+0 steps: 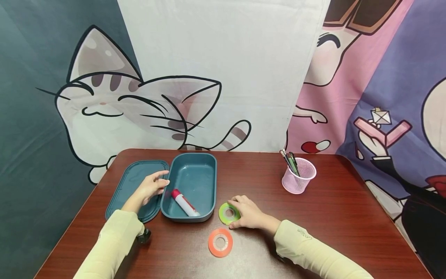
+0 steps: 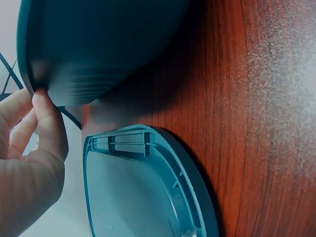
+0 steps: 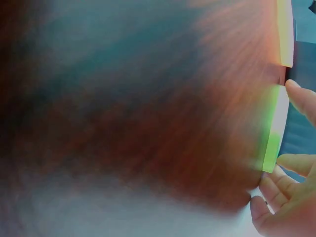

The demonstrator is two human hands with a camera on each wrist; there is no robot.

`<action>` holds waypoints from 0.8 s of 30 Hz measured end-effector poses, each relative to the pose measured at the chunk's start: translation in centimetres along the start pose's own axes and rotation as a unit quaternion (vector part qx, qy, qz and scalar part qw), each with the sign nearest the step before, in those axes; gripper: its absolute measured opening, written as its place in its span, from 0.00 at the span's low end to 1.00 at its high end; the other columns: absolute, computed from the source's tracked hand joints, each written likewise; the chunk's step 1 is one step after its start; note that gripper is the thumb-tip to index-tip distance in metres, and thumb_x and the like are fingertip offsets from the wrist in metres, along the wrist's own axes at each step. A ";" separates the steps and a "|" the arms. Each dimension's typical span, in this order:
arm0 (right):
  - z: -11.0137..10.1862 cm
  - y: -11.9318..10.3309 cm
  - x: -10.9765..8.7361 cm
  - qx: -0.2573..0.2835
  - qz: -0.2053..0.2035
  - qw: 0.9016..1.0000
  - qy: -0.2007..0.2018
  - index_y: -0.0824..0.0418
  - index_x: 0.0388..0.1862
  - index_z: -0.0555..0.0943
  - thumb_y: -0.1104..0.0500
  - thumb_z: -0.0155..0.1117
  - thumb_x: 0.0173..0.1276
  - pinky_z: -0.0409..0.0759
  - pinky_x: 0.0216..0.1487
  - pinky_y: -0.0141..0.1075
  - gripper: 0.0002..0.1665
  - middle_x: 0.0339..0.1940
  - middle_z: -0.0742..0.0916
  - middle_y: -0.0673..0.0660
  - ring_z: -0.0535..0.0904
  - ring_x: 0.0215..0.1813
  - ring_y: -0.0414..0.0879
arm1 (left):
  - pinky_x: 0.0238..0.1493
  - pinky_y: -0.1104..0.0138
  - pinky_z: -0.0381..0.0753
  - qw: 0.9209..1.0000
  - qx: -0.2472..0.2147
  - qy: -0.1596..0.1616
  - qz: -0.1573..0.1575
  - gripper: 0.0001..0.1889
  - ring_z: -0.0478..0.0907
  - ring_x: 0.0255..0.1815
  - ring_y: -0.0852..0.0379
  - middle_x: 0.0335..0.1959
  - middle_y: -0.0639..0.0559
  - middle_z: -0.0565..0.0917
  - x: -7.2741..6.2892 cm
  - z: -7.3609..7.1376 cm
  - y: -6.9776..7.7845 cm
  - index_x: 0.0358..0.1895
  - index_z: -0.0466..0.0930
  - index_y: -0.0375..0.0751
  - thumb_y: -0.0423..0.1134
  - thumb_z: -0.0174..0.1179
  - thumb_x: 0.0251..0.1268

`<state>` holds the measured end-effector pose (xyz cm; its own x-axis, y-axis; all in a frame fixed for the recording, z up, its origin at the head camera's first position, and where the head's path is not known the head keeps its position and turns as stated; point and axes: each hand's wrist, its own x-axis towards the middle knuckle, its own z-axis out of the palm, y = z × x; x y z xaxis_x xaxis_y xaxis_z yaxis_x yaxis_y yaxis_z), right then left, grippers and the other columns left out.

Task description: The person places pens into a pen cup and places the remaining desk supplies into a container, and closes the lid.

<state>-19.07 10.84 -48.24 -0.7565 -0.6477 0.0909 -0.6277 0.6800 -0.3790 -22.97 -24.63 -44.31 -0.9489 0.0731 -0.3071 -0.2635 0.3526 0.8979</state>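
Pale sleeves (image 1: 113, 236) stretch in from the near side as the right hand (image 1: 249, 213) pinches a green tape (image 1: 223, 213) between thumb and fingertips, just to the right of a teal box (image 1: 198, 176) near the box's close corner. The left hand (image 1: 150, 188) grips the box's left rim, its thumb against the outer wall. An orange tape (image 1: 220, 252) lies flat beside the green one, on the side toward the person. Inside the box, a white tube (image 1: 185, 203) with a red cap rests aslant, capped end toward the left wall; its red print is too small to read. The lid (image 1: 131, 178) lies on the surface (image 1: 251, 174) just left of the box, partly beneath the left forearm in the head view. Far to the right stands a pink mesh cup (image 1: 296, 184) of pens (image 1: 292, 164), well apart from both tapes. Bare wood grain runs between box and cup, and broadly along the right side. At the surface's far edge hangs a backdrop (image 1: 244, 50) with a cartoon cat.
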 end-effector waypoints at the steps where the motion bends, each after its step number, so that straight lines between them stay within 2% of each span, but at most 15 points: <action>1: 0.0 0.0 0.0 -0.004 -0.002 1.000 0.001 0.64 0.56 0.72 0.43 0.71 0.38 0.69 0.48 0.40 0.46 0.47 0.76 0.53 0.68 0.49 0.46 | 0.36 0.74 0.76 1.000 -0.001 0.000 0.001 0.30 0.75 0.43 0.58 0.54 0.34 0.70 0.0 0.0 0.0 0.67 0.54 0.42 0.41 0.51 0.63; 15: 0.1 0.2 0.3 -0.051 -0.005 0.999 0.002 0.63 0.53 0.74 0.41 0.72 0.34 0.67 0.39 0.35 0.46 0.37 0.73 0.51 0.65 0.41 0.44 | 0.35 0.75 0.76 1.000 -0.003 0.001 -0.001 0.29 0.75 0.41 0.59 0.54 0.33 0.70 0.0 0.0 0.1 0.67 0.54 0.42 0.40 0.51 0.63; 24: -0.5 0.1 0.6 0.007 0.014 1.000 0.018 0.67 0.51 0.74 0.45 0.74 0.32 0.70 0.42 0.36 0.46 0.39 0.74 0.52 0.67 0.42 0.44 | 0.35 0.75 0.76 1.000 -0.004 0.001 0.001 0.29 0.75 0.40 0.61 0.54 0.33 0.70 0.0 0.0 0.0 0.66 0.54 0.41 0.40 0.52 0.62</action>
<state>-19.69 10.68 -47.72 -0.7802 -0.6152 0.1134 -0.6036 0.6928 -0.3947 -22.96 -24.60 -44.28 -0.9496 0.0716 -0.3052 -0.2634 0.3458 0.9006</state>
